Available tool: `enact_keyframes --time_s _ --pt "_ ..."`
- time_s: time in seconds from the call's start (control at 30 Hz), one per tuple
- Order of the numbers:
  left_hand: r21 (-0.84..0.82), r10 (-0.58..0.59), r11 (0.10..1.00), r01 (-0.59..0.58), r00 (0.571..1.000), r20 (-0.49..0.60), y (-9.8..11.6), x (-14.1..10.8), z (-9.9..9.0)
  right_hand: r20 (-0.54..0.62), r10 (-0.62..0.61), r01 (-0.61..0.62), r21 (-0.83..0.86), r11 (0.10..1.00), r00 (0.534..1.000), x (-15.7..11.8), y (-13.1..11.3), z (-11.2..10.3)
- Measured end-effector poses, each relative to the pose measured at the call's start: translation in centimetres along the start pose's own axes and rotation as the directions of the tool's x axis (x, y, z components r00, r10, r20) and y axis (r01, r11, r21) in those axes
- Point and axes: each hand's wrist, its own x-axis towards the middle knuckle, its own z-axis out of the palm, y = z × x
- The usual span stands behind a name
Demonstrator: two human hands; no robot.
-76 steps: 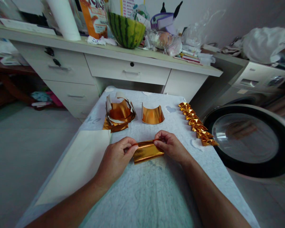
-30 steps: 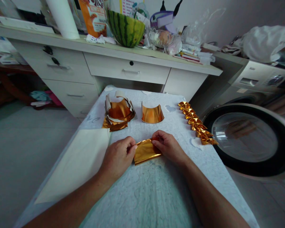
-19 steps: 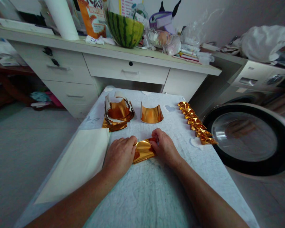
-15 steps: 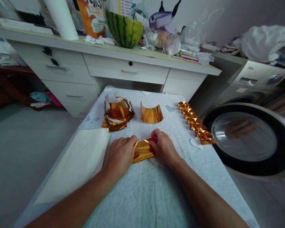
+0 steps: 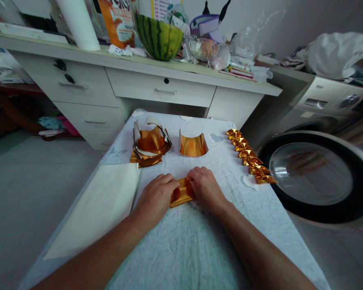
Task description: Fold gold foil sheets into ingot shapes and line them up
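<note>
Left hand (image 5: 156, 195) and right hand (image 5: 207, 189) hold the folded foil (image 5: 183, 194) between them, near edge running hand-to-hand, nearside of the curved sheet (image 5: 193, 147).

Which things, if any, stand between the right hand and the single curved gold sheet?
Probably none: the right hand looks able to reach the curved gold sheet, with only bare tablecloth between, though it now holds the folded gold sheet.

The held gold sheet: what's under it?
Along the near edge of the gold sheet, blue cloth shows. What's directly beneath is covered; the left hand and right hand hide its ends.
</note>
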Motion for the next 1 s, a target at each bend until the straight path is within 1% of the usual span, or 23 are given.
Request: enact_keyframes --time_s 0.1,0.3,0.43,0.67,0.87,1.0 --pt "-0.029 -0.022 0.999 0.023 1.0 0.009 0.0 0.0 0.0 0.046 -0.033 0.032 0.021 0.999 0.998 0.0 -0.1 -0.1" --pt "-0.067 -0.016 0.998 0.017 1.0 0.015 0.5 -0.3 -0.5 0.053 0.004 -0.002 -0.025 1.0 0.999 -0.2 -0.5 -0.2" --pt "-0.047 -0.008 0.999 0.009 1.0 0.026 0.6 -0.9 -0.5 0.065 0.022 -0.018 -0.068 0.998 0.998 -0.4 -0.7 -0.2" --pt "0.014 -0.006 1.0 0.005 0.999 0.045 0.5 -1.5 -0.1 0.067 0.017 -0.007 -0.135 0.991 0.998 -1.0 -1.4 -0.5" --pt "0.011 -0.002 1.0 0.001 0.996 0.084 0.4 -1.7 -0.4 0.105 0.02 -0.004 -0.15 0.989 0.994 -1.8 -2.3 -1.3" --pt "-0.023 0.008 1.0 -0.005 0.994 0.11 0.0 -2.0 -0.5 0.1 0.036 -0.021 -0.149 0.989 0.994 -2.2 -2.8 -1.2"
